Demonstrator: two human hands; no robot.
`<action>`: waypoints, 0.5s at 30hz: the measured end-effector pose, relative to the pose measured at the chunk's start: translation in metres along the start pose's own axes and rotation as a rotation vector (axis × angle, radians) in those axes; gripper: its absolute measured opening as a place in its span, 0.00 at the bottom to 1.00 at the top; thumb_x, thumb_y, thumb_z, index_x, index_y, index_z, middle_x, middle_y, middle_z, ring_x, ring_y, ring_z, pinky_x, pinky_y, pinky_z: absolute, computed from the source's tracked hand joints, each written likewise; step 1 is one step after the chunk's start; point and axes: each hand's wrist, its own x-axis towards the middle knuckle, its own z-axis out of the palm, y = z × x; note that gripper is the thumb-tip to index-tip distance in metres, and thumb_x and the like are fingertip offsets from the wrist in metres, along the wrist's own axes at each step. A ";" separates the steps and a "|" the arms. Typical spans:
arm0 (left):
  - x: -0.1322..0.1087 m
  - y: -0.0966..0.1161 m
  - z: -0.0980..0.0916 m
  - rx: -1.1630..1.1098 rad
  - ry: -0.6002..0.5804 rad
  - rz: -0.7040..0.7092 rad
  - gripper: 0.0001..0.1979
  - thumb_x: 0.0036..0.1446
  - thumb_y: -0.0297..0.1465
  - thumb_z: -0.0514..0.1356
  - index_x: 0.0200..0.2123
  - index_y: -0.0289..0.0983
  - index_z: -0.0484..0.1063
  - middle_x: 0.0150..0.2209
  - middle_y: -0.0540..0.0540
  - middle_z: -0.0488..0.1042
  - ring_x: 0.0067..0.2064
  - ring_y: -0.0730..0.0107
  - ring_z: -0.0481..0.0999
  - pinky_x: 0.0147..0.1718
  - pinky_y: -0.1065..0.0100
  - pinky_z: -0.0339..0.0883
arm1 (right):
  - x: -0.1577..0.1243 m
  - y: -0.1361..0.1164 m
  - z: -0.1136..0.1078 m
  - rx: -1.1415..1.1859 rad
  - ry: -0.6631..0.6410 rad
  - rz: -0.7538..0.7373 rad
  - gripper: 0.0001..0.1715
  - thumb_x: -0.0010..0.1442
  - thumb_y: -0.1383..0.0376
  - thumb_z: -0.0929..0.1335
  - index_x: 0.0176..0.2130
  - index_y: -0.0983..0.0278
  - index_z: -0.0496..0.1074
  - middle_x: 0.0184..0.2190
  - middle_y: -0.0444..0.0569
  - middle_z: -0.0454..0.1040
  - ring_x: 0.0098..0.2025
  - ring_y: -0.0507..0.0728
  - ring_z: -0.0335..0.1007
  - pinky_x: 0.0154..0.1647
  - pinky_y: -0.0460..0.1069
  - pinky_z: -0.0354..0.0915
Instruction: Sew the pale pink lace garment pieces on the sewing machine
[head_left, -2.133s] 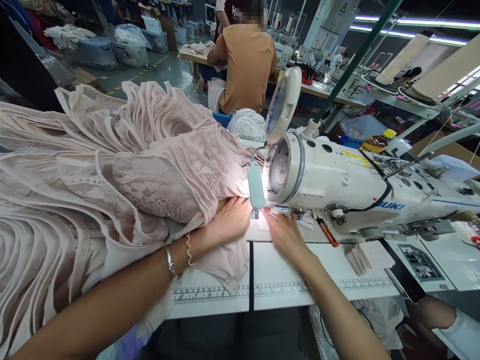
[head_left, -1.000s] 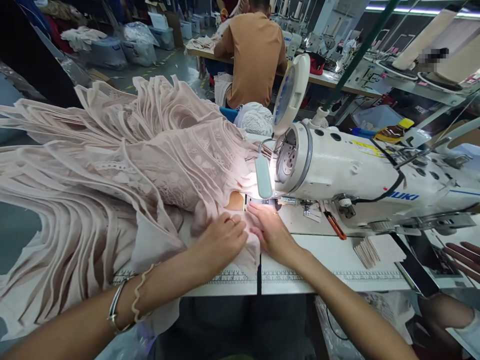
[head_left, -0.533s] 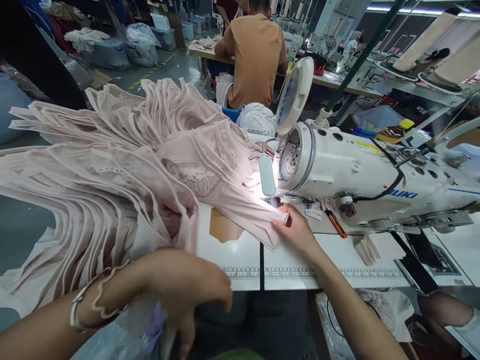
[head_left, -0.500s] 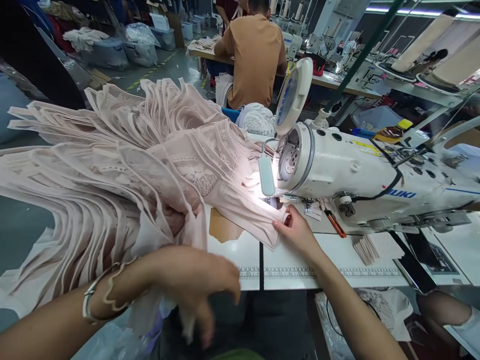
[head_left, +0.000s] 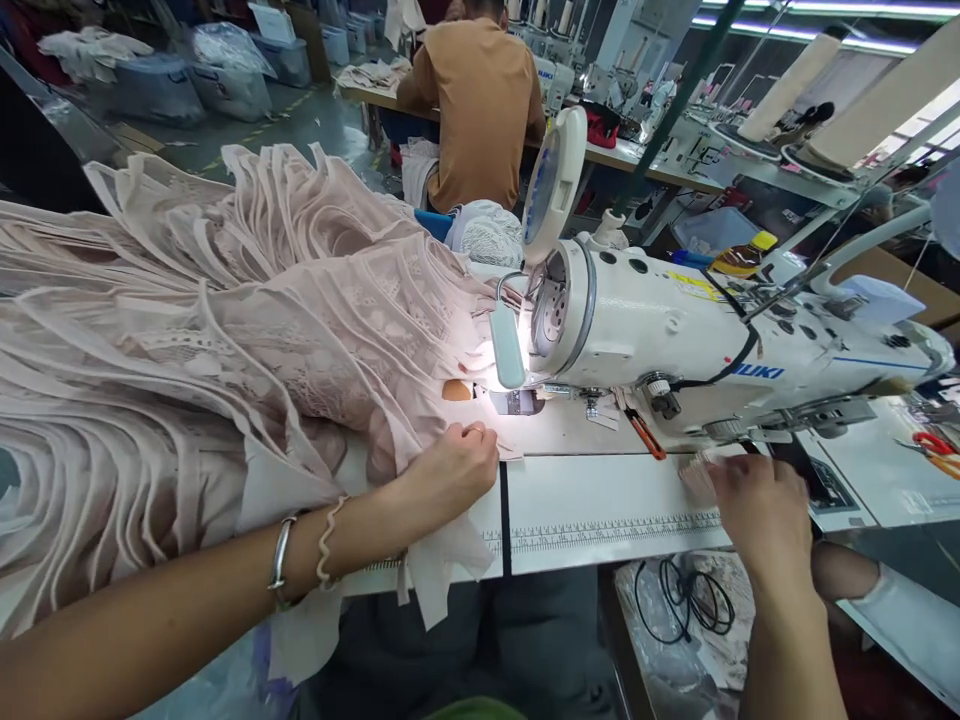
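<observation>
A big heap of pale pink lace garments (head_left: 225, 330) covers the left of the white sewing table (head_left: 585, 495). My left hand (head_left: 450, 468) is closed on the edge of the top pink piece, just in front of the lit needle area (head_left: 517, 402) of the white sewing machine (head_left: 675, 335). My right hand (head_left: 759, 512) is far to the right, over a small stack of white tags (head_left: 697, 473) at the table's front. It is blurred, and its fingers hide what they touch.
Orange-handled snips (head_left: 641, 433) lie under the machine arm. Red scissors (head_left: 930, 443) lie at the far right. A lamp (head_left: 508, 345) hangs beside the needle. A person in a brown shirt (head_left: 480, 100) sits at the table ahead. Someone's white sleeve (head_left: 892, 610) shows at the lower right.
My right hand let go of the pink piece and moved right to the tag stack. My left hand came back up from below the table edge and closed on the fabric by the needle.
</observation>
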 end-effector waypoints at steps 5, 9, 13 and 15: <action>0.008 -0.023 0.003 -0.243 0.121 -0.043 0.08 0.64 0.20 0.58 0.31 0.33 0.71 0.34 0.46 0.69 0.36 0.67 0.69 0.32 0.68 0.59 | 0.006 0.020 -0.004 0.050 -0.140 0.070 0.22 0.58 0.50 0.61 0.32 0.62 0.75 0.32 0.58 0.76 0.36 0.65 0.71 0.34 0.55 0.62; 0.003 -0.029 0.014 -0.296 0.150 0.006 0.04 0.64 0.22 0.58 0.36 0.34 0.71 0.35 0.47 0.69 0.36 0.67 0.68 0.33 0.68 0.60 | 0.005 0.013 -0.010 -0.042 -0.128 0.081 0.20 0.61 0.57 0.61 0.33 0.65 0.77 0.31 0.58 0.78 0.31 0.61 0.69 0.31 0.52 0.57; -0.003 -0.029 0.015 -0.232 0.170 0.084 0.13 0.62 0.15 0.52 0.41 0.34 0.73 0.36 0.45 0.70 0.38 0.64 0.70 0.36 0.66 0.65 | -0.003 -0.002 -0.012 -0.154 -0.041 0.160 0.20 0.64 0.59 0.61 0.37 0.66 0.79 0.33 0.58 0.78 0.29 0.59 0.67 0.28 0.51 0.51; -0.005 -0.030 0.016 -0.242 0.203 0.106 0.18 0.60 0.13 0.49 0.44 0.33 0.74 0.36 0.44 0.72 0.38 0.63 0.71 0.36 0.66 0.66 | -0.009 -0.015 -0.012 -0.151 0.024 0.158 0.21 0.66 0.58 0.61 0.36 0.66 0.79 0.33 0.59 0.77 0.31 0.61 0.68 0.29 0.52 0.53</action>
